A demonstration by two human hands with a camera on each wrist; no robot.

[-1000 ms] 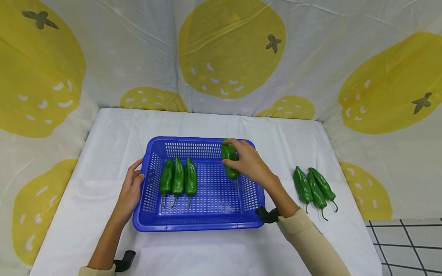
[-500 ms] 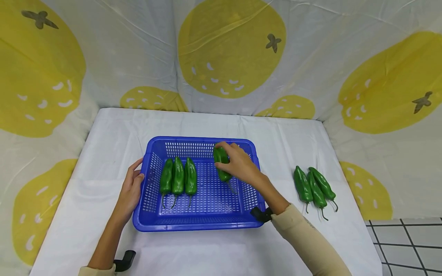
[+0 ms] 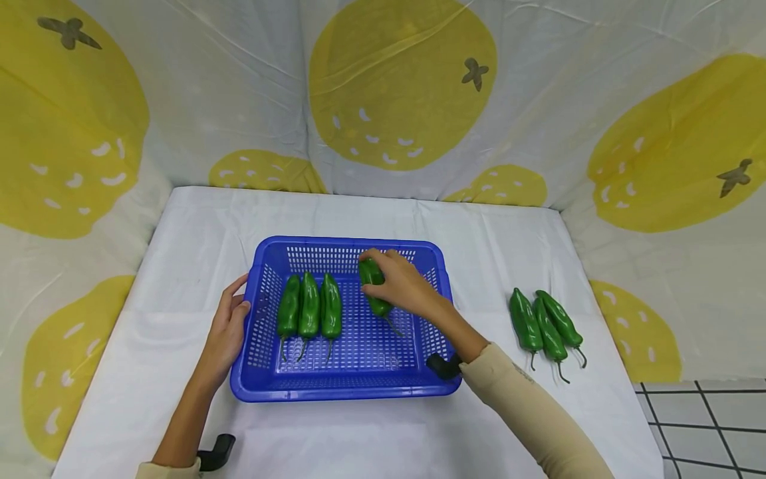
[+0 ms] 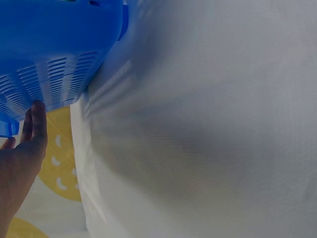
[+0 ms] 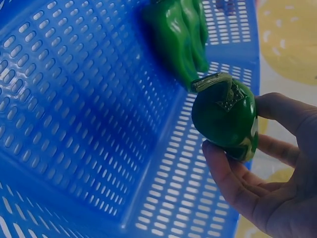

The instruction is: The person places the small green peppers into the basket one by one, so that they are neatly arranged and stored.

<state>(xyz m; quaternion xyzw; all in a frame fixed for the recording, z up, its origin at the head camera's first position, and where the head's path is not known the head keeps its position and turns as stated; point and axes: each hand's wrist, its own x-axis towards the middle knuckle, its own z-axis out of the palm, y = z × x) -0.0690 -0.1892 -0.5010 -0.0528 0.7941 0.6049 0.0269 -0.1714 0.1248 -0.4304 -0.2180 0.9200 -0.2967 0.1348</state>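
r hand point(image 3: 399, 285) pinches a green chili pepper point(image 5: 223, 116) within the blue basket point(image 3: 347, 395); l hand point(image 3: 229, 321) rests, fingers extended, vs its side. glossy skin could slip the pinch, & a crooked drop might knock the 3 laid peppers point(image 3: 308, 309).

- Right sleeve point(image 3: 532, 416): tan, with a faint gray mark point(image 3: 524, 374)
- Left sleeve point(image 3: 169, 470): tan too
- Black bent piece point(image 3: 217, 454) by the left cuff
- Another black piece point(image 3: 443, 366) by the right cuff
- Bare left hand point(image 3: 229, 324) and right hand point(image 3: 396, 281)

White-clothed bench point(image 3: 347, 439) inside fruit-print drapes point(image 3: 239, 86)
The yellow-patterned drapes hang beyond and either side of the hands point(image 3: 397, 283); dark-grouted white tiles point(image 3: 694, 406) lie to their right.
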